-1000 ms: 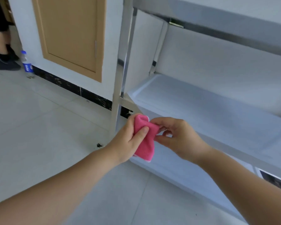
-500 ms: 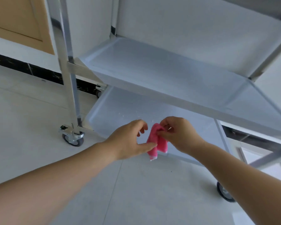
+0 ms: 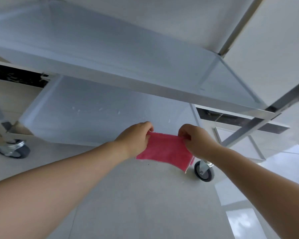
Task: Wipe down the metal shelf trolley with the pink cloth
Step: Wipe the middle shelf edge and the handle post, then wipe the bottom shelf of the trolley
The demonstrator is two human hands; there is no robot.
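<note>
Both hands out in front, pink cloth (image 3: 164, 149) stretched flat between them. My left hand (image 3: 136, 137) pinches its top left corner, my right hand (image 3: 195, 140) pinches the top right corner; the rest hangs down over the floor (image 3: 145, 195). Cloth is in the air just in front of the trolley's bottom shelf (image 3: 97, 111), touching no metal. Middle shelf (image 3: 110, 54) above it. White specks on the bottom shelf. Two caster wheels visible: one far left (image 3: 12, 150), one just right of the cloth (image 3: 204, 171).
</note>
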